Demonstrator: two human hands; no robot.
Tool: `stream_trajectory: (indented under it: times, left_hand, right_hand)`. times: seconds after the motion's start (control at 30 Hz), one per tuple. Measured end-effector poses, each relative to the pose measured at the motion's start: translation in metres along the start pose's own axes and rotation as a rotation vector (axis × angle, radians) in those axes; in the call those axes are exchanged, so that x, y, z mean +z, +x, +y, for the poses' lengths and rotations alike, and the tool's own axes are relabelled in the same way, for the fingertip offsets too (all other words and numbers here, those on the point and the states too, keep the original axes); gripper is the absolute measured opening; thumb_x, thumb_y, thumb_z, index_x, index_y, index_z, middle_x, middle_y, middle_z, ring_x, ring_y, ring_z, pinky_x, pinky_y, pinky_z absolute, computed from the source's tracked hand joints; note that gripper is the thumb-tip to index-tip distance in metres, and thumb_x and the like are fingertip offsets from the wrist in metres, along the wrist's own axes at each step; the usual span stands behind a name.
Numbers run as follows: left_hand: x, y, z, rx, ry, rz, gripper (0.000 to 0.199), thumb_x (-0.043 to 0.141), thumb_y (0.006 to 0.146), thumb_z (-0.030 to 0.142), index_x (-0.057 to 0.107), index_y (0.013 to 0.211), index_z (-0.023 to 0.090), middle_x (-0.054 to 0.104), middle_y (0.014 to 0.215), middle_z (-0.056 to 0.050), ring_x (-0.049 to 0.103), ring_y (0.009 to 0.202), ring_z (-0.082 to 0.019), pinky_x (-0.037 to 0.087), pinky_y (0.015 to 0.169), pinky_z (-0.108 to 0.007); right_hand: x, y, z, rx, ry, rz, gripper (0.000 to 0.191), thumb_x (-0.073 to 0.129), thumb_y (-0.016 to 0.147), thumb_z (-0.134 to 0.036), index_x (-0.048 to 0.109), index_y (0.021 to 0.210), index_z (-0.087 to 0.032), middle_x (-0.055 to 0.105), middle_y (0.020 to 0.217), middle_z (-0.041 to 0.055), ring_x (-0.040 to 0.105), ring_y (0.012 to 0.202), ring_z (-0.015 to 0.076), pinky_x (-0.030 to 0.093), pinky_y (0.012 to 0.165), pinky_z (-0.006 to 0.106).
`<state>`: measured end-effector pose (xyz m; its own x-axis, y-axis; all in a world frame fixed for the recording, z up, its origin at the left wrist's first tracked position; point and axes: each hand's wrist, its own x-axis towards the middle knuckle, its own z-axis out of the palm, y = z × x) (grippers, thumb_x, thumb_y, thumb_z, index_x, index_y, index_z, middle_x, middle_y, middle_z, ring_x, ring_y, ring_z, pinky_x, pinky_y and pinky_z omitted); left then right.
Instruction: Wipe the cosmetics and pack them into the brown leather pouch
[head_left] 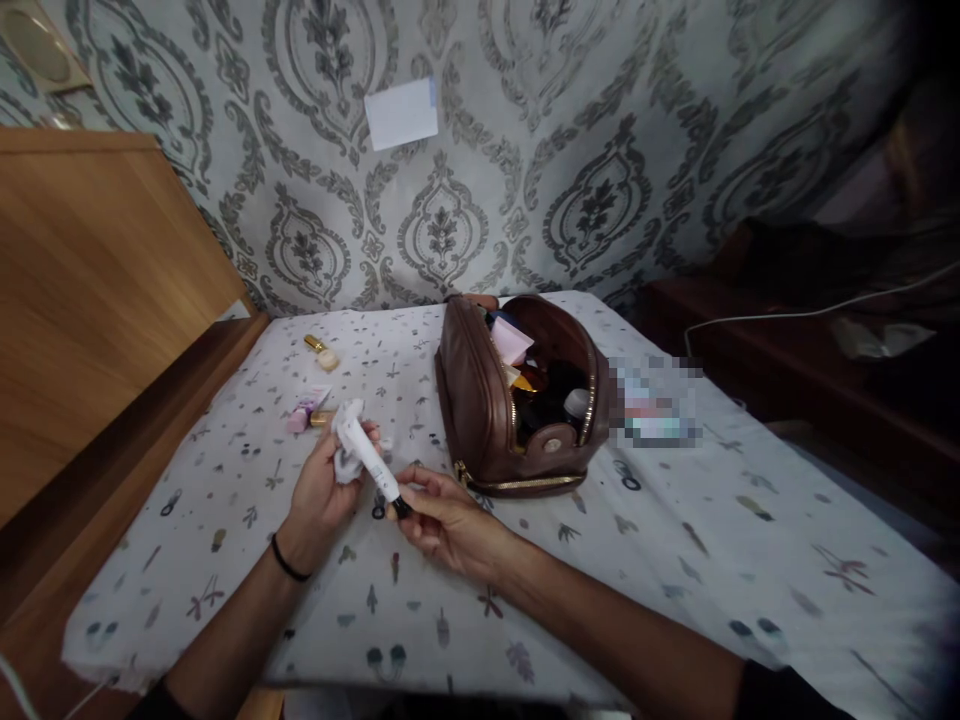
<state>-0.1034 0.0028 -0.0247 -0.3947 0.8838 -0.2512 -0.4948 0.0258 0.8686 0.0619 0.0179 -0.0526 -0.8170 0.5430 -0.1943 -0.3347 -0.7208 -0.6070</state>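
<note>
A slim white tube (377, 470) with a black cap slants between my two hands. My left hand (322, 485), with a black band at the wrist, is closed around a crumpled white tissue (348, 462) that lies against the tube's upper end. The fingers of my right hand (442, 520) pinch the tube at its black cap. To the right of my hands a brown leather cosmetic bag (480, 430) stands unzipped. Inside it show a pink item (511, 342) and several other things, partly hidden.
Small cosmetics lie left of the bag: a gold tube (315, 343), a round beige piece (328, 360) and a pink bottle (298, 420). A blurred-out packet (656, 405) is right of the bag. A wooden panel (97, 280) borders the patterned cloth (225, 560) at left; the wall stands behind.
</note>
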Motion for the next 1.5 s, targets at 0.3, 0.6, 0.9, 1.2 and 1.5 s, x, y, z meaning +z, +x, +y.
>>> stream_trajectory:
  times: [0.3, 0.6, 0.9, 1.2, 1.5]
  left_hand:
    - [0.01, -0.019, -0.016, -0.061, 0.143, -0.253, 0.042, 0.066, 0.065, 0.018, 0.067, 0.107, 0.02, 0.076, 0.1, -0.006, 0.067, 0.07, -0.016, 0.052, 0.054, -0.022]
    - [-0.005, -0.017, -0.008, -0.01, 0.258, -0.526, 0.039, 0.082, 0.073, 0.036, 0.074, 0.105, 0.015, 0.07, 0.078, -0.004, 0.06, 0.068, -0.014, 0.05, 0.065, -0.024]
    - [-0.003, -0.013, -0.015, 0.007, 0.242, -0.381, 0.044, 0.091, 0.062, 0.046, 0.069, 0.084, 0.014, 0.068, 0.067, -0.001, 0.059, 0.053, -0.011, 0.047, 0.05, -0.021]
    - [0.001, -0.006, 0.004, 0.172, -0.04, 0.002, 0.034, 0.092, 0.057, 0.035, 0.068, 0.073, 0.016, 0.066, 0.069, 0.003, 0.061, 0.063, -0.009, 0.048, 0.056, -0.016]
    - [0.001, -0.015, -0.004, -0.08, 0.316, -0.31, 0.034, 0.088, 0.057, 0.034, 0.069, 0.078, 0.013, 0.065, 0.063, 0.001, 0.056, 0.053, -0.012, 0.043, 0.048, -0.021]
  right_hand:
    - [-0.005, 0.009, 0.003, -0.148, 0.049, 0.16, 0.052, 0.098, 0.053, -0.041, 0.06, 0.078, -0.016, 0.069, 0.068, -0.0026, 0.054, 0.048, 0.0029, 0.038, 0.046, 0.013]
    - [0.003, 0.004, -0.001, -0.157, 0.071, 0.16, 0.051, 0.097, 0.055, -0.044, 0.062, 0.077, -0.015, 0.066, 0.063, -0.0038, 0.054, 0.047, 0.0027, 0.037, 0.042, 0.012]
    - [0.001, 0.004, -0.001, -0.132, 0.049, 0.17, 0.053, 0.096, 0.054, -0.047, 0.059, 0.075, -0.016, 0.066, 0.06, -0.0033, 0.049, 0.043, 0.002, 0.024, 0.038, 0.013]
    - [0.0, 0.004, 0.006, -0.132, -0.064, 0.143, 0.053, 0.097, 0.053, -0.045, 0.059, 0.076, -0.016, 0.073, 0.071, 0.0011, 0.064, 0.055, 0.0066, 0.045, 0.055, 0.016]
    - [-0.002, 0.002, 0.019, -0.412, -0.513, 0.274, 0.029, 0.076, 0.067, -0.029, 0.048, 0.073, -0.022, 0.055, 0.057, -0.0083, 0.052, 0.053, 0.0101, 0.038, 0.05, 0.021]
